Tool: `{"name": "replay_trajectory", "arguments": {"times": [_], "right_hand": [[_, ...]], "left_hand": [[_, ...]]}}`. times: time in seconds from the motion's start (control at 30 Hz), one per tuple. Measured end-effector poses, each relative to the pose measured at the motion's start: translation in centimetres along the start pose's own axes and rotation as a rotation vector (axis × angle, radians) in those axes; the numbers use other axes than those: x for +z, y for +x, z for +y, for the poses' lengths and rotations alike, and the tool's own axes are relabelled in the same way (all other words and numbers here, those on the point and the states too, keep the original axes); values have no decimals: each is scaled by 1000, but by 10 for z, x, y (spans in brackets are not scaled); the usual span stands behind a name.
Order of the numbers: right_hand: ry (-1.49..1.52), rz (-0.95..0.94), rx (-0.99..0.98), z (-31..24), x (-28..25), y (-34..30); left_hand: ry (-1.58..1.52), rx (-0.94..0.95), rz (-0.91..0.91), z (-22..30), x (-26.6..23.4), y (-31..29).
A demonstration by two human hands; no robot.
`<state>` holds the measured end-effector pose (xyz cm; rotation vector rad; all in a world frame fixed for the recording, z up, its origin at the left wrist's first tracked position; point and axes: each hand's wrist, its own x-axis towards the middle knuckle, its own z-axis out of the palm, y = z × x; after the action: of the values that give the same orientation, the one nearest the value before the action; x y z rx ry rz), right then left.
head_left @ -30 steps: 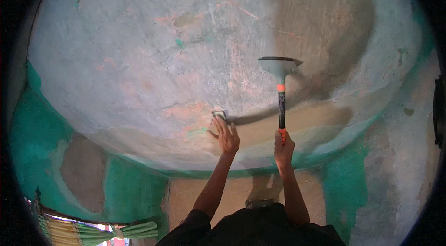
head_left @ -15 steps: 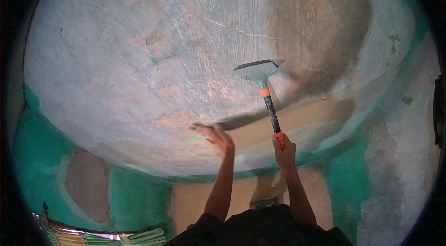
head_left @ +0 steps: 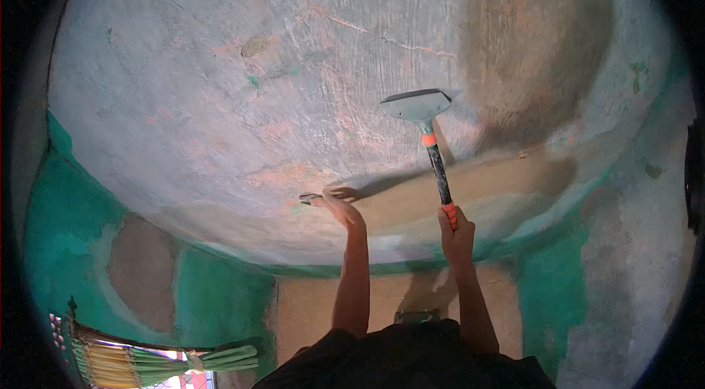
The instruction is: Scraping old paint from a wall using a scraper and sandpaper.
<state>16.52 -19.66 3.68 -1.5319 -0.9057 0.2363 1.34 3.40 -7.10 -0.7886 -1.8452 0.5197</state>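
scraper work fills my view: i see the long-handled tool raised against the ceiling, its wide grey blade head pressed flat to the worn plaster just left of a large brownish patch. my right hand is the grip on it, closed tight round the orange end of the black handle, arm stretched straight up from the lower edge. the handle leans a little to the left as it rises, with an orange collar just under the blade head. my left hand is up at the ceiling too, well left of the blade and lower in the frame, palm turned toward the surface with the fingers spread and loose; a small dark thing shows at the fingertips, but i cannot tell whether that grip holds it or only touches the plaster. the ceiling itself is pale grey with pink and green traces and a thin crack running across above the blade. green-painted wall curves round below on the left, with bare brown areas in it, and another green strip stands at lower right. a striped green and yellow curtain hangs at the lower left corner.
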Motion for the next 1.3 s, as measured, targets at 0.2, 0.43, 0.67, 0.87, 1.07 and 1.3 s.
{"name": "replay_trajectory", "arguments": {"times": [0.2,0.43,0.67,0.87,1.07,1.3], "right_hand": [[7,30,29,16,-16,2],[-36,6,50,22,-22,-1],[50,-66,17,-6,0,-10],[-74,55,83,11,-40,-12],[-44,38,64,13,-38,-9],[-120,51,47,25,-46,-7]], "left_hand": [[-2558,36,-620,-55,-31,-1],[-2651,-90,-577,-32,-32,2],[-3035,-149,-368,23,84,51],[-3095,-633,-1455,-83,-9,68],[-3001,-517,-1031,-53,-18,47],[-2929,-760,-1208,-81,-41,65]]}}
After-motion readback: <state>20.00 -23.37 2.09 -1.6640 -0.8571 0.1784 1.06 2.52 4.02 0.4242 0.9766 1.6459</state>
